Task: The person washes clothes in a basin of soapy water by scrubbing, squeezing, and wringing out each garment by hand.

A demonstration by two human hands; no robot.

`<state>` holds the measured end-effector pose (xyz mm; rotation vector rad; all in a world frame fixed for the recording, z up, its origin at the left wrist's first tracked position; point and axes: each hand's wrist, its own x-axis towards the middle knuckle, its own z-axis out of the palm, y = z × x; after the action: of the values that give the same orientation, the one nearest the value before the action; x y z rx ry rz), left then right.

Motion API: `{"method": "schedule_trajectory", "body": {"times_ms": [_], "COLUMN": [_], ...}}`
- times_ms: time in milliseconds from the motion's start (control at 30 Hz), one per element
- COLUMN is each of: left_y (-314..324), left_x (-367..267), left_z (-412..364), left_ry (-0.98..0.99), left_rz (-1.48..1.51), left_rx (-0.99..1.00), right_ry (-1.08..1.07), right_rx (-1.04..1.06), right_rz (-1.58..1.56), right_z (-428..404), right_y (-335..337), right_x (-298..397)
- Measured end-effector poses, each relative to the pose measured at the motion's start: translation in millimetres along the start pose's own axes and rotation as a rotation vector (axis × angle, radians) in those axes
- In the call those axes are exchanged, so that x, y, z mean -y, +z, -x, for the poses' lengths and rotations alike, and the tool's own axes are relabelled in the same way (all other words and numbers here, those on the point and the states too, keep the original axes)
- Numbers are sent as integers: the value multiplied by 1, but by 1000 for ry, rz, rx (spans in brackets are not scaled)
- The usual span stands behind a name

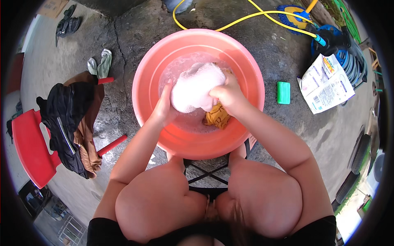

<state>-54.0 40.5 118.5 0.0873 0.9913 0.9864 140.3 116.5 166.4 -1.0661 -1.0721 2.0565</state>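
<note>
A wet white cloth [197, 87], bunched up and pale with suds, is held over a large orange-pink plastic basin [147, 101]. My right hand [229, 93] grips its right side, with the thumb on top. At the cloth's left edge is my left hand [166, 104], thumb up along the side and the other fingers hidden under the cloth. Cloudy, foamy water [187, 124] fills the bottom of the basin. A mustard-yellow patterned cloth [218, 117] lies partly in that water, below my right hand.
Right of the basin, a green bar of soap [283, 93] and a printed white packet [326, 83] lie on concrete. A yellow hose [240, 20] runs to a reel [338, 52]. Left, dark clothes [67, 123] drape over a red plastic stool [34, 147], near socks [104, 63] and sandals [69, 26].
</note>
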Motion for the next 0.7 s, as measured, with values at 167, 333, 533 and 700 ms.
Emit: {"method": "schedule_trajectory", "body": {"times_ms": [167,333,533,700], "left_y": [24,6,15,31], "left_x": [-2,-8,-16,-12], "left_z": [7,9,6,5], "left_ry": [21,22,-92,-77], "left_rz": [196,424,371,375], "left_rx": [160,378,255,306], "right_ry": [-72,-288,-401,-753], "right_rx": [86,275,96,150], "right_rz": [104,640,810,840], "right_z": [11,15,9,4], "right_y": [25,33,31,32], "right_x": [11,26,30,30]}}
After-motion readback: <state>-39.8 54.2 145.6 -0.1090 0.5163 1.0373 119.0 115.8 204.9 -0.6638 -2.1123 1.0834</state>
